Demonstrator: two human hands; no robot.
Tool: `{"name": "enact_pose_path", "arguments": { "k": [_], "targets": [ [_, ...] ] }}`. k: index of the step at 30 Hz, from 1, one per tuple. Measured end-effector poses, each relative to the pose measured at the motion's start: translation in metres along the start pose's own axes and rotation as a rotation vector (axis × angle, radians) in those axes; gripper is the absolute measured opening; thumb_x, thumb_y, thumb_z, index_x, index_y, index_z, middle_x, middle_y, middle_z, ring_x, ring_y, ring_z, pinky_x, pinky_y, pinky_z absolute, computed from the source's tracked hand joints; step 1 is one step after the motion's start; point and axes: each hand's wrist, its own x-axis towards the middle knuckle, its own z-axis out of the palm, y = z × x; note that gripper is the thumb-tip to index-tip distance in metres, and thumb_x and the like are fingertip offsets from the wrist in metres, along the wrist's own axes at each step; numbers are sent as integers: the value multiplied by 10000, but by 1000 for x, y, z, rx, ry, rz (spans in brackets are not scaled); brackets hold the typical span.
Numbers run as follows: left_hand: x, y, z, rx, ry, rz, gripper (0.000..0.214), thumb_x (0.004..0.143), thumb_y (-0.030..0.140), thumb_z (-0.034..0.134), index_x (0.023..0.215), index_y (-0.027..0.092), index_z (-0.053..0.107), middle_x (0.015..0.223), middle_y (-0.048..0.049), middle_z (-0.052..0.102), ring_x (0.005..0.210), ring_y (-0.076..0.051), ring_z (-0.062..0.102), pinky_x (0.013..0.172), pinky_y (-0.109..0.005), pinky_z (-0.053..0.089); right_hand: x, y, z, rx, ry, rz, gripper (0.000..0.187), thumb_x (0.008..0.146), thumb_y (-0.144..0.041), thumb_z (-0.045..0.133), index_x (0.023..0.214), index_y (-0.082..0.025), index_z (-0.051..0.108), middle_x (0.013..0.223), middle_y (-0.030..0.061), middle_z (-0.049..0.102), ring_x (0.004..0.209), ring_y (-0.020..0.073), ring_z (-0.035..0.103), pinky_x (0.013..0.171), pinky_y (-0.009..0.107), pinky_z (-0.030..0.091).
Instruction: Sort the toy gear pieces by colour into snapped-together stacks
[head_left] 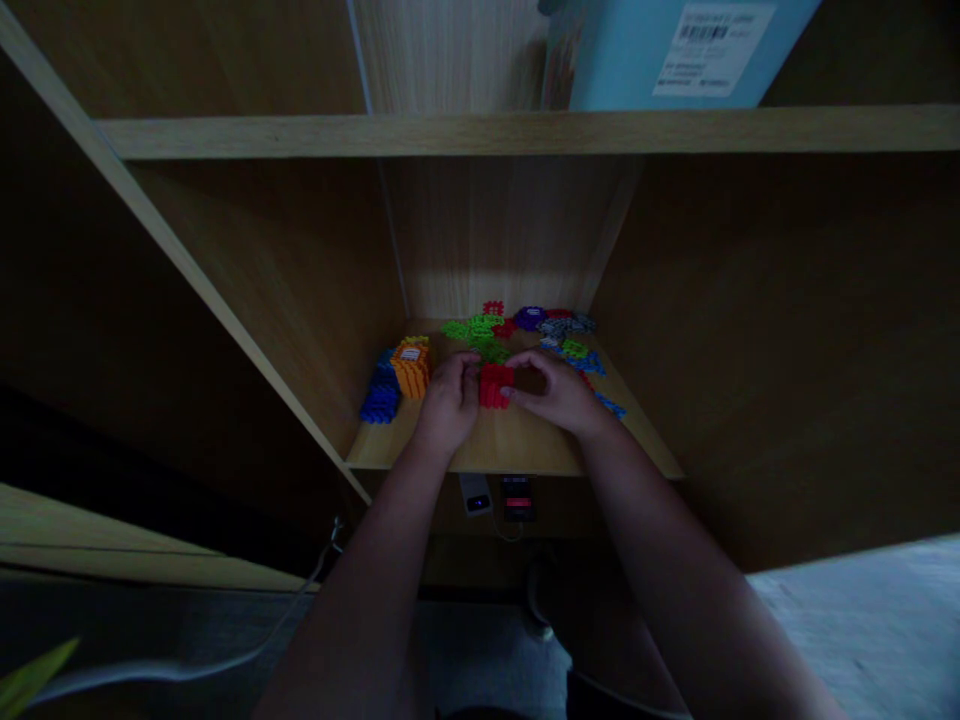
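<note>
Between my hands stands a stack of red plastic interlocking pieces (494, 387) on the wooden shelf (525, 445). My left hand (452, 392) is at the stack's left side, its fingers together; part of them is hidden from me. On the other side, my right hand (551, 388) curves its thumb and index finger onto the stack's right edge. Left of my left hand are an orange stack (412, 368) and a blue stack (381, 392). Loose green pieces (482, 327) lie just behind the red stack.
Purple pieces (531, 318), grey pieces (568, 325) and light-blue pieces (589, 362) lie scattered at the right and back. An upper shelf edge (480, 135) crosses above, bearing a blue box (622, 60). Below sit a power bank (475, 495) and a phone (517, 498).
</note>
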Motion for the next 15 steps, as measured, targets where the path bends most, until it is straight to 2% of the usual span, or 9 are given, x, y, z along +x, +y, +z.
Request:
{"name": "enact_pose_path", "arguments": {
  "k": [10, 15],
  "targets": [
    [0, 1, 0, -2, 3, -3, 197, 1088, 202, 485, 1226, 192, 626, 1198, -129, 748, 1159, -266, 716, 1075, -463, 570, 0, 1, 0, 16, -15, 11, 349, 944, -504, 800, 1199, -291, 689, 1204, 59, 758, 1137, 267, 717, 1024, 462, 575],
    [0, 3, -2, 0, 6, -6, 190, 1088, 214, 492, 1218, 201, 630, 1181, -118, 749, 1148, -259, 718, 1075, -449, 570, 1, 6, 1, -20, 114, 92, 280, 1045, -548, 630, 1104, -282, 695, 1118, 62, 775, 1066, 259, 723, 992, 451, 582]
  ]
}}
